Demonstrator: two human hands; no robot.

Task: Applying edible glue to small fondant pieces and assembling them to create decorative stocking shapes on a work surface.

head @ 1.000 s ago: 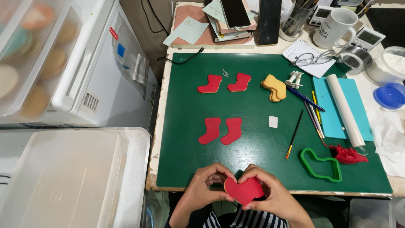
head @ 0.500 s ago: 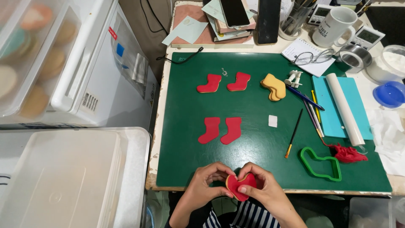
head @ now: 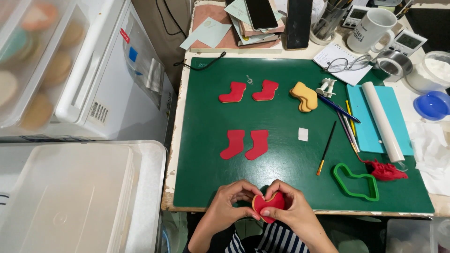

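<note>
Both hands at the near table edge, pinched together on one red-topped stocking cookie (head: 268, 202). Left hand (head: 228, 206) and right hand (head: 288, 212) are closed on it from either side, thumbs on the red fondant, tan biscuit rim showing at the left edge.

Doing this well, as I judge it: light even thumb pressure, work outward from the middle to the rim, support the biscuit from below so it doesn't snap, keep the red flush with the outline.

Green cutting mat (head: 281, 122): two flat red stocking cutouts (head: 245, 144) mid-mat, two red-topped cookies (head: 248, 91) further up, plain stocking cookies (head: 304, 96) stacked beside them. Green stocking cutter (head: 356, 182) at right, touching a clump of red scraps (head: 385, 170). White rolling pin (head: 382, 120) lies on a blue sheet.

Containers:
- blue bowl (head: 432, 105), contents not visible
- clear tub (head: 436, 70), white powder
- white mug (head: 372, 28), inside hidden
- pen cup (head: 327, 21), holds tools
- white lidded bin (head: 70, 197) far left, shut
- clear box (head: 33, 65) above it, round cookies inside, blurred
</note>
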